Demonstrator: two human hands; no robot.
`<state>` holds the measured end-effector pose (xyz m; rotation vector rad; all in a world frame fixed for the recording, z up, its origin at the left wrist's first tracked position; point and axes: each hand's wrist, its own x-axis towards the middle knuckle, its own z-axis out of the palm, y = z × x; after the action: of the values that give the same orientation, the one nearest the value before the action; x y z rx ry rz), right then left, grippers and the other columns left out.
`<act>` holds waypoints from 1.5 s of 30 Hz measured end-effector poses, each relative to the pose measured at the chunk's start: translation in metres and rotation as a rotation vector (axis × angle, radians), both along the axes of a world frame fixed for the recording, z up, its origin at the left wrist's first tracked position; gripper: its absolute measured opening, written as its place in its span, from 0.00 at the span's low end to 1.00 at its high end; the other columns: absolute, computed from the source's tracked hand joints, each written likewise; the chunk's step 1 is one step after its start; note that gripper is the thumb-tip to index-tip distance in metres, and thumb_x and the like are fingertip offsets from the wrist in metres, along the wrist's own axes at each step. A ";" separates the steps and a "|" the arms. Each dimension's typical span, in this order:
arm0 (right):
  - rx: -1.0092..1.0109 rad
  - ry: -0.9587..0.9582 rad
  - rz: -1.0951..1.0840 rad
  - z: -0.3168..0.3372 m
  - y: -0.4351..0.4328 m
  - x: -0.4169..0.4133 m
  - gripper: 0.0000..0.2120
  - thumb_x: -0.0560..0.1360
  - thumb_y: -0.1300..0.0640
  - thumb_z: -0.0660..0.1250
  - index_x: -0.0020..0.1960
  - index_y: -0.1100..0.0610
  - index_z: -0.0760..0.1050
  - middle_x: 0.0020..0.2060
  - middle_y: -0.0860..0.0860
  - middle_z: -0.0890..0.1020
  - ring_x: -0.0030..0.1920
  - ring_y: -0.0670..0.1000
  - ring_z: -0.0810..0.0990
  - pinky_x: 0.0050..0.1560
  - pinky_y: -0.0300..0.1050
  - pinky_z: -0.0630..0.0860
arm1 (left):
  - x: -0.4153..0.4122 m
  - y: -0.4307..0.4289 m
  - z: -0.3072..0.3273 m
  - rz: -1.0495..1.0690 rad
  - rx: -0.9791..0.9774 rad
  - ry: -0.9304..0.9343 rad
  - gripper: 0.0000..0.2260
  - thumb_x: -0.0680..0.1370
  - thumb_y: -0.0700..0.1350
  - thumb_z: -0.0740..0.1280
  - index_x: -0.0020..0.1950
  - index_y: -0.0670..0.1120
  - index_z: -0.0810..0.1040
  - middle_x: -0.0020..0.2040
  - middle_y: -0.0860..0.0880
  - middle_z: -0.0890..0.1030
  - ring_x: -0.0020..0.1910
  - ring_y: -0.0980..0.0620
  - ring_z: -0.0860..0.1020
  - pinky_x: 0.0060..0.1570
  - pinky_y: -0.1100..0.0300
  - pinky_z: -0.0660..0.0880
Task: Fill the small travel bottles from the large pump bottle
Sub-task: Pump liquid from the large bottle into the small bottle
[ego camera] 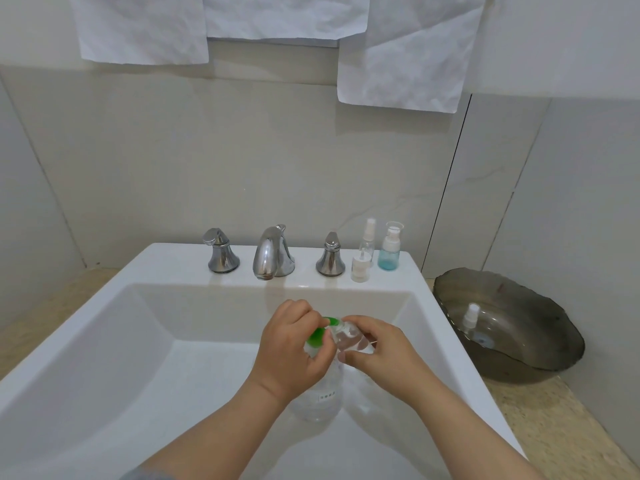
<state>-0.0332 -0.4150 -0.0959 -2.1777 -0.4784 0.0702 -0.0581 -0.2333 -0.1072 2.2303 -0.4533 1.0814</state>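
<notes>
Over the white sink basin (114,344) my left hand (289,348) grips the green pump head of a large clear pump bottle (317,400), which bears a small white label. My right hand (381,348) holds a small clear travel bottle (349,339) tilted against the pump's green spout. On the sink ledge at the right stand a clear spray bottle (367,242), a small bottle with blue liquid (389,251) and a small white pump cap part (360,266). Another small spray bottle (471,322) lies in a dark glass bowl (540,355).
A chrome faucet (272,252) with two chrome handles, one (221,252) to its left and one (330,256) to its right, stands at the back of the sink. White paper sheets (401,64) hang on the wall above. Speckled beige counter (568,431) lies to the right of the sink.
</notes>
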 end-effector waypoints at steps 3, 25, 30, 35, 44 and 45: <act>-0.005 -0.006 -0.011 0.000 0.000 0.001 0.21 0.64 0.44 0.72 0.57 0.39 0.77 0.50 0.42 0.81 0.50 0.44 0.78 0.54 0.44 0.76 | -0.001 0.000 0.001 -0.018 0.004 0.013 0.09 0.74 0.45 0.65 0.38 0.41 0.81 0.36 0.50 0.74 0.36 0.51 0.72 0.38 0.61 0.69; 0.043 -0.020 -0.015 0.010 0.000 -0.005 0.18 0.69 0.53 0.74 0.57 0.42 0.78 0.50 0.41 0.82 0.52 0.42 0.78 0.55 0.42 0.76 | -0.002 0.000 0.009 0.002 0.015 -0.002 0.09 0.73 0.45 0.65 0.42 0.41 0.82 0.39 0.49 0.77 0.39 0.52 0.74 0.44 0.69 0.67; 0.030 -0.008 0.001 0.010 0.000 -0.006 0.16 0.69 0.54 0.74 0.55 0.43 0.78 0.48 0.41 0.82 0.50 0.42 0.78 0.52 0.40 0.75 | 0.000 -0.003 0.005 0.025 0.018 0.009 0.09 0.73 0.45 0.65 0.38 0.41 0.80 0.36 0.49 0.74 0.36 0.50 0.72 0.40 0.66 0.66; 0.006 -0.001 0.008 0.010 0.000 -0.006 0.16 0.69 0.54 0.74 0.55 0.42 0.78 0.48 0.41 0.82 0.50 0.43 0.78 0.52 0.39 0.75 | 0.000 -0.003 0.003 0.029 0.005 0.016 0.09 0.73 0.45 0.65 0.36 0.41 0.78 0.35 0.49 0.73 0.35 0.51 0.70 0.39 0.68 0.64; -0.002 -0.012 0.004 0.010 0.000 -0.005 0.16 0.68 0.52 0.74 0.54 0.41 0.78 0.48 0.41 0.82 0.50 0.43 0.78 0.54 0.44 0.76 | -0.002 -0.001 0.002 0.019 0.000 0.052 0.09 0.74 0.45 0.65 0.39 0.41 0.79 0.37 0.50 0.74 0.37 0.51 0.72 0.41 0.67 0.66; 0.003 -0.015 0.002 0.009 0.000 -0.004 0.17 0.68 0.51 0.74 0.55 0.41 0.78 0.48 0.41 0.82 0.50 0.43 0.78 0.54 0.45 0.76 | -0.002 -0.001 0.003 0.014 0.005 0.050 0.09 0.74 0.45 0.65 0.40 0.41 0.80 0.38 0.50 0.74 0.38 0.51 0.72 0.42 0.67 0.67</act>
<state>-0.0372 -0.4148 -0.0866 -2.1767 -0.4891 0.0543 -0.0603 -0.2343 -0.1040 2.2627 -0.4209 1.0305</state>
